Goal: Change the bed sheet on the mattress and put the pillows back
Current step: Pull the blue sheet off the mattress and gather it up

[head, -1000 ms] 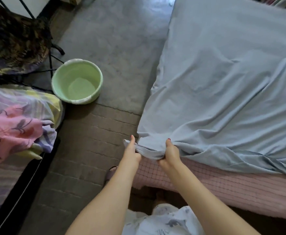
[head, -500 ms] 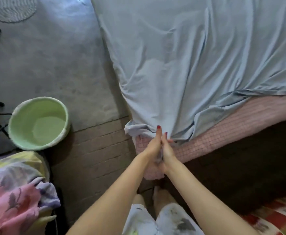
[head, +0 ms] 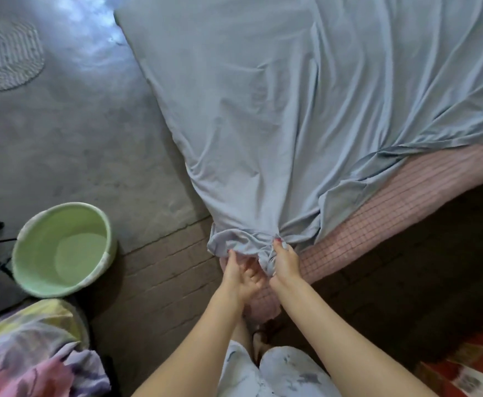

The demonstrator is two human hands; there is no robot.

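1. Right hand (head: 284, 260) clamps a bunched corner of the light-blue bed sheet (head: 291, 116); left hand (head: 238, 275), fingers curled, pinches the hem beside it.
2. One sheet, stretching lengthwise away up the pink checked mattress (head: 383, 222); near edge uncovered.
3. One green basin (head: 62, 249) on the floor left; crumpled bedding (head: 31, 353) nearer.
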